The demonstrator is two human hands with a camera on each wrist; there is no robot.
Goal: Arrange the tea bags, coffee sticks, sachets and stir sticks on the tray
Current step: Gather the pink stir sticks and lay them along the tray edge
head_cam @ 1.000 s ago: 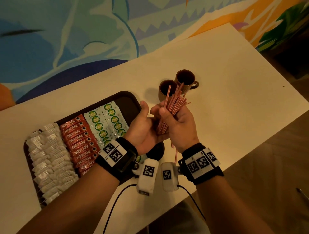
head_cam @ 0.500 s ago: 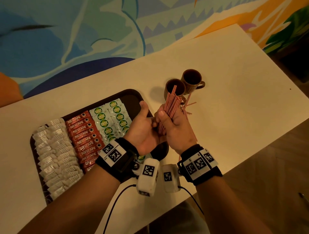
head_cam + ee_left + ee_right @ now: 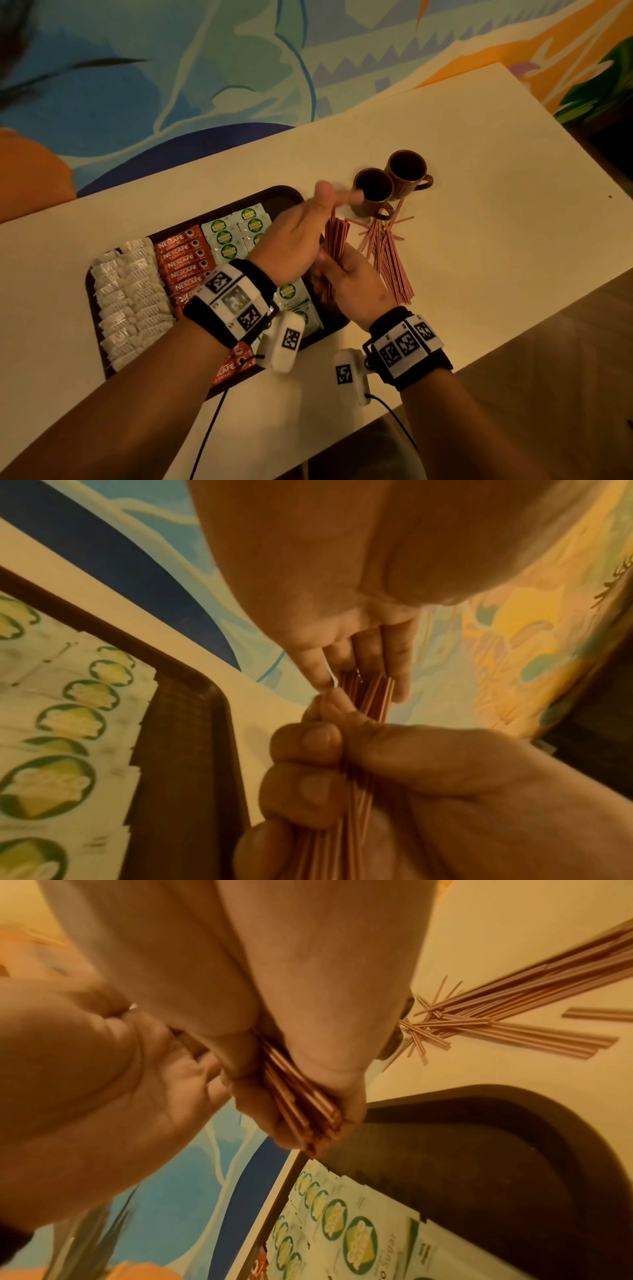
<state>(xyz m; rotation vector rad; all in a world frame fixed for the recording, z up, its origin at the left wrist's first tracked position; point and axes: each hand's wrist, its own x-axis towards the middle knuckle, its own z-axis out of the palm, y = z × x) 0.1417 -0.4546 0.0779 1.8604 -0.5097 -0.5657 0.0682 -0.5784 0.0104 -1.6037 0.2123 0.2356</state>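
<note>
Spanning the desk (image 3: 479,164), the tray (image 3: 291,198) kept its right strip bare for stir sticks (image 3: 334,240); your right hand (image 3: 352,284) clenched that bundle upright above it while your left hand's (image 3: 291,240) straightened fingers (image 3: 399,656) tapped its top ends level.

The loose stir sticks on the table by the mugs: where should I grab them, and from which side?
Judging by their lie, pinch the loose stir sticks across the tight, parallel near half, coming down from above. The far ends fan out and cross against the front mug, so a grip there would likely scatter them. The right hand already grips a bundle.
</note>
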